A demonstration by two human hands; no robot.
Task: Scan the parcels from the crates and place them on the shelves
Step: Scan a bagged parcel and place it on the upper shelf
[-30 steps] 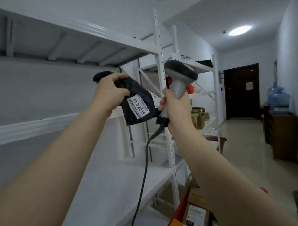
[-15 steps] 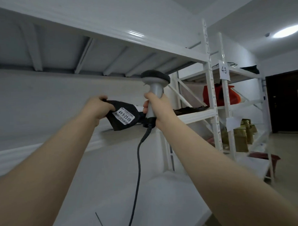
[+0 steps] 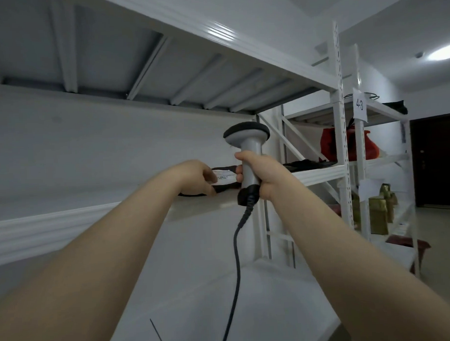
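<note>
Left hand (image 3: 197, 177) on black parcel (image 3: 228, 187), flat on shelf (image 3: 207, 205); I couldn't tell grip. Right hand (image 3: 263, 178) grasped scanner (image 3: 247, 140) upright, aside, clearing placement.

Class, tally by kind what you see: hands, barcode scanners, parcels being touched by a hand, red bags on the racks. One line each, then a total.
Hands: 2, the left hand and the right hand
barcode scanner: 1
parcel touched by a hand: 1
red bag: 1
Total: 5

One scanner (image 3: 247, 154), one cable (image 3: 235, 246), one labelled parcel (image 3: 224, 176), one red bag (image 3: 329, 145), one door (image 3: 435, 163). Two racks (image 3: 341, 140) and at least two gold boxes (image 3: 377, 216).
</note>
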